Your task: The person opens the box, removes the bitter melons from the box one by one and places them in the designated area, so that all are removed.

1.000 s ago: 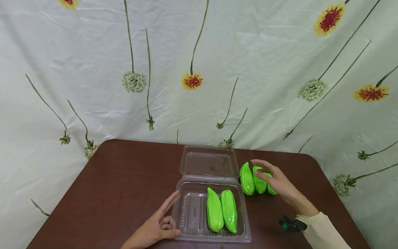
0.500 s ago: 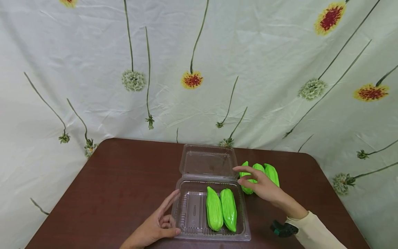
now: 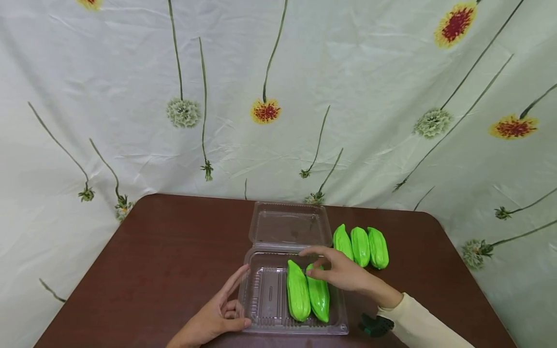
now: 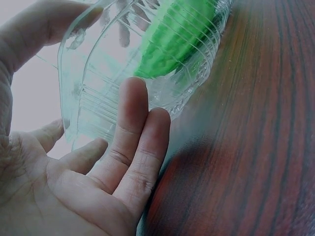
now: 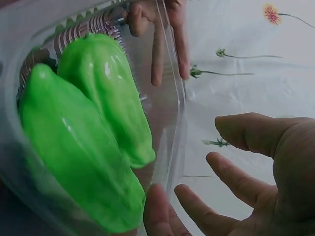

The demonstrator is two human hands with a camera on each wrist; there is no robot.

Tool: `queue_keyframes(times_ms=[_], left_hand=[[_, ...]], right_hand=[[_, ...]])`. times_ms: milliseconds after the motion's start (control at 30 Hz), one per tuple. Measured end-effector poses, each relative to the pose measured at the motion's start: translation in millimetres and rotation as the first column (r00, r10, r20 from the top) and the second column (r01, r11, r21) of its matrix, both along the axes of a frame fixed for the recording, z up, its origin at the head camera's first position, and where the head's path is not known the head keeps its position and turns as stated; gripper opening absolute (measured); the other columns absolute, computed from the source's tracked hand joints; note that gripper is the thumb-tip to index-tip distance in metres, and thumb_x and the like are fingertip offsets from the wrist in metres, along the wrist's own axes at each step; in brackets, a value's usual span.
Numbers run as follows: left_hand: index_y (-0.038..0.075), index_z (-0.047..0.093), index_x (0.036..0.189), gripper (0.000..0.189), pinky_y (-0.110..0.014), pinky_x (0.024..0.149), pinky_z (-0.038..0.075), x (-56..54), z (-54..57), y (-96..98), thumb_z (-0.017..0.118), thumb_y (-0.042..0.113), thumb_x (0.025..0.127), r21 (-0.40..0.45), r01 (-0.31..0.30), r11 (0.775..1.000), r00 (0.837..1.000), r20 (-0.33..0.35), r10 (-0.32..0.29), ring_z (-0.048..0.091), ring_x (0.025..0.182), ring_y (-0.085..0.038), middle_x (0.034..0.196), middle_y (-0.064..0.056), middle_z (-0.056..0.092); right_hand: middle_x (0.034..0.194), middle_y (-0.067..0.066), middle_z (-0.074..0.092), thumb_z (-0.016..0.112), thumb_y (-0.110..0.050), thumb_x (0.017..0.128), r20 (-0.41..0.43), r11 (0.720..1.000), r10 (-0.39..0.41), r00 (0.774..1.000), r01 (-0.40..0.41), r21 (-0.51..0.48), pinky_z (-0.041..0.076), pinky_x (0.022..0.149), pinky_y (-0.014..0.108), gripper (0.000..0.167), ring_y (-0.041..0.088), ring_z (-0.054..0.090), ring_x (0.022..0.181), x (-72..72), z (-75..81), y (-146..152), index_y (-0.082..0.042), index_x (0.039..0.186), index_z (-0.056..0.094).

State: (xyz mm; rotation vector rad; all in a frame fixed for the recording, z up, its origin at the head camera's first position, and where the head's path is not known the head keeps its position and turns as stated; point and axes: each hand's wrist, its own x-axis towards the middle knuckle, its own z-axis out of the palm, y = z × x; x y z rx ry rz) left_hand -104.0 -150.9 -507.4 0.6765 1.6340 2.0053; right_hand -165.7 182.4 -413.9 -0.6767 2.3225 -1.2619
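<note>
A clear plastic clamshell container [image 3: 271, 330] lies unfolded, lid [image 3: 287, 227] to the back. In its base, two bright green bitter melons [image 3: 298, 295] lie side by side in the right part. My left hand [image 3: 215, 311] rests against the container's left side, thumb near the front corner and fingers extended along the wall; the left wrist view shows its fingers [image 4: 133, 108] against the plastic. Over the back end of the right-hand melon [image 3: 319, 302] hovers my right hand [image 3: 341, 273], its thumb and fingers apart, holding nothing in the right wrist view.
Three more green melons [image 3: 360, 246] stand in a row on the dark brown table [image 3: 174, 251], right of the lid. A pale floral cloth [image 3: 235, 121] hangs behind the table. My right wrist wears a dark band [image 3: 375, 326].
My right hand has moved left and toward me, from over the loose melons to over the container. The left hand and the melons stay in place.
</note>
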Motion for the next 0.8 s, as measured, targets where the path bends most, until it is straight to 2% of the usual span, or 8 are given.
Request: queue_keyframes(times_ms=[167,400,600,800], left_hand=[[0.022,-0.005,0.162,0.108,-0.019,0.074,0.053,0.3,0.6,-0.3,0.069,-0.005,0.089,-0.012,-0.001,1.0,1.0,0.005,0.001,0.059,0.08,-0.003,0.165,-0.021,-0.015],[0.021,-0.005,0.162,0.108,-0.019,0.074,0.053,0.9,1.8,-0.3,0.07,-0.005,0.089,-0.017,-0.005,1.0,1.0,-0.001,0.005,0.059,0.079,-0.003,0.165,-0.022,-0.015],[0.02,-0.006,0.162,0.107,-0.018,0.074,0.052,0.9,0.9,-0.2,0.068,-0.006,0.089,-0.002,0.009,1.0,1.0,-0.006,-0.009,0.058,0.08,-0.003,0.164,-0.025,-0.016],[0.021,-0.006,0.162,0.107,-0.017,0.073,0.052,0.3,1.8,-0.3,0.068,-0.006,0.089,0.0,0.011,1.0,1.0,0.004,-0.011,0.058,0.08,-0.002,0.164,-0.024,-0.016]], right_hand=[[0.143,0.017,0.055,0.07,-0.02,0.095,-0.053,0.999,0.043,0.998,-0.042,0.023,0.053,0.078,0.032,0.046,0.041,0.061,0.11,0.4,-7.3,-11.4,-0.005,0.137,0.058],[0.137,0.014,0.06,0.075,-0.023,0.091,-0.159,0.992,0.074,0.985,-0.056,0.115,0.053,0.087,0.043,0.046,0.038,0.064,0.106,2.6,-6.2,-25.0,-0.008,0.133,0.062],[0.136,0.011,0.06,0.078,-0.023,0.088,-0.171,0.985,0.086,0.982,-0.058,0.161,0.051,0.093,0.047,0.049,0.037,0.062,0.11,4.1,-8.5,-31.5,-0.008,0.132,0.062],[0.135,0.01,0.06,0.079,-0.021,0.087,-0.185,0.977,0.118,0.976,-0.081,0.198,0.05,0.096,0.045,0.05,0.033,0.058,0.117,5.4,-12.2,-34.5,-0.009,0.132,0.062]])
